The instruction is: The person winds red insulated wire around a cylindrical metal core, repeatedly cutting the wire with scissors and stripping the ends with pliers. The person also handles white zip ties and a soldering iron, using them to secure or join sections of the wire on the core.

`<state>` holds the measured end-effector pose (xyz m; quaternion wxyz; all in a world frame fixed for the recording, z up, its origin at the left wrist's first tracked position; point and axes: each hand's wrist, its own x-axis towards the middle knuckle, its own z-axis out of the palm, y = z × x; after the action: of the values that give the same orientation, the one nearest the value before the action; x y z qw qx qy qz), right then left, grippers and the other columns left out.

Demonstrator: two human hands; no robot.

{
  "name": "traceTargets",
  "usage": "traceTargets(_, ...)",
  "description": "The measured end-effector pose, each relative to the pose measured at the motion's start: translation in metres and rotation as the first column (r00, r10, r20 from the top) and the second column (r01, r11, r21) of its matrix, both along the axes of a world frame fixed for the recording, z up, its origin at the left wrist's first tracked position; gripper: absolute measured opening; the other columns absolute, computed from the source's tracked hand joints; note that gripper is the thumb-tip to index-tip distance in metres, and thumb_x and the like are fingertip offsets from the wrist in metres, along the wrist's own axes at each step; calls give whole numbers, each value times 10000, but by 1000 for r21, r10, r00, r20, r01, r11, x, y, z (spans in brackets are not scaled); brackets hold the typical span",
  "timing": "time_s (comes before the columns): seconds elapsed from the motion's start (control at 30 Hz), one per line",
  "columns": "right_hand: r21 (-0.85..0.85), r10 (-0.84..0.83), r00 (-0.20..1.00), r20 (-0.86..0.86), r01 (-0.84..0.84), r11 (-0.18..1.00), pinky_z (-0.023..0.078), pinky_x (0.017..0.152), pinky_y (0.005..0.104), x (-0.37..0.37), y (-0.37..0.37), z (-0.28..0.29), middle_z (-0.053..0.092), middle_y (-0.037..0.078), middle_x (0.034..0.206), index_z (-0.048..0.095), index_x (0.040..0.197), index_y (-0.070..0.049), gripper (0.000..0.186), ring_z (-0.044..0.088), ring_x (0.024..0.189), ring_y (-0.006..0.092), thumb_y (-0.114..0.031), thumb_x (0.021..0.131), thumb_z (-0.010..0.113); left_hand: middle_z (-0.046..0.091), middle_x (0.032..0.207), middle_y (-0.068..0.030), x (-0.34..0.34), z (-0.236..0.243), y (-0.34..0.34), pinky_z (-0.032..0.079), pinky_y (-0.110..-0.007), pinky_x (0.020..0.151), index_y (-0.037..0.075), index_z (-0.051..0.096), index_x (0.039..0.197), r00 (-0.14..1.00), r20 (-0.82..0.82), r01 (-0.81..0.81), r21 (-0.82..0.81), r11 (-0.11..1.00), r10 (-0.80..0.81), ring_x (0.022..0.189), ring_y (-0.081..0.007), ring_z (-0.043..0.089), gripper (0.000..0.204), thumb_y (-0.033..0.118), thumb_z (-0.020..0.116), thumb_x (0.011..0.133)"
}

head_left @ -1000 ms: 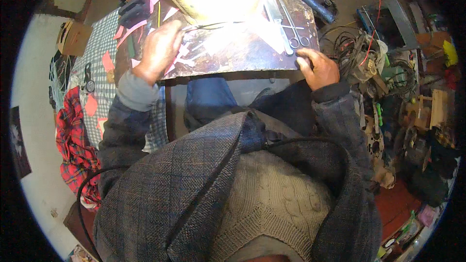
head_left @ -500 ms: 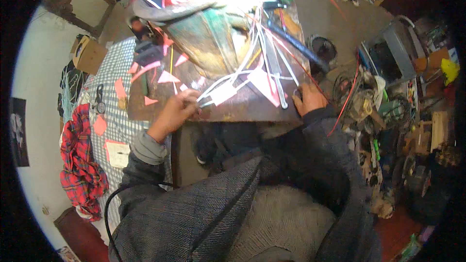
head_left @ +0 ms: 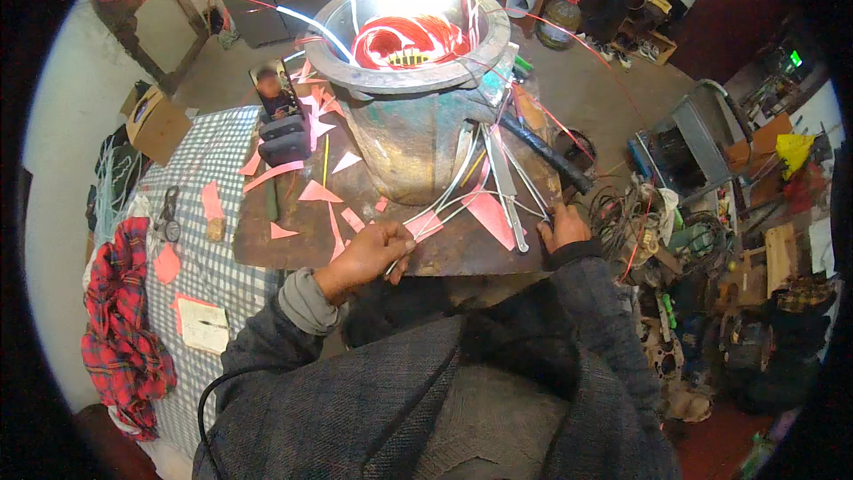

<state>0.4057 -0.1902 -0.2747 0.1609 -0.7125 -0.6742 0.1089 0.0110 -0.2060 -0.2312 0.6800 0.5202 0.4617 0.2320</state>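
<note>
Before me on the worktable stands a round metal motor housing point(head_left: 404, 138), with red wire coils point(head_left: 409, 36) inside its rim. My left hand point(head_left: 369, 258), at the table's near edge, pinches the end of a thin white tube point(head_left: 444, 200). More white tubes fan out toward the housing's right side. My right hand point(head_left: 566, 228) rests at the table's right edge with curled fingers, beside the tube ends; whether it grips one is unclear. Between the hands lie a long metal blade-like tool point(head_left: 504, 182) and a pink paper piece point(head_left: 493, 218).
Pink scraps and a phone on a dark stand point(head_left: 283, 138) lie left of the housing. A dark rod point(head_left: 546, 153) juts off the table's right side. Red wires stretch outward from the housing. A checked cloth point(head_left: 209, 142) spreads at left; cables point(head_left: 622, 222) clutter the right floor.
The view has tilted up, bringing the housing's rim and coils into sight. My left hand has moved right, along the white tubes. My right hand stays near the table's right edge.
</note>
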Motion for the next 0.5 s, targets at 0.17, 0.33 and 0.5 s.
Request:
traceTargets(0.17,-72,-41,993,112,50,996,524,883,520,14,7,-2,673,224,1069,626,1132,-48,365,654,1032,436,-201,844,788,602,653,-38,1,-3,-11,431,-263,454,32,581,1014,993,98,-63,-7,998,63,489,-118,560,114,142,599,1037)
traceTargets(0.33,-142,32,959,281,9,990,546,849,537,16,15,-2,698,241,1035,621,1081,-32,362,666,968,465,-191,808,797,541,607,-4,-1,-13,-17,369,-265,411,44,581,1013,987,21,-159,85,984,158,448,-95,487,123,159,624,1026)
traceTargets(0.5,-230,65,949,309,8,973,569,794,522,21,21,-7,726,240,965,668,1034,-15,392,685,857,482,-217,728,805,518,600,4,-2,-11,-18,355,-268,415,23,585,1035,986,36,-168,112,979,165,451,-95,473,167,188,611,1035)
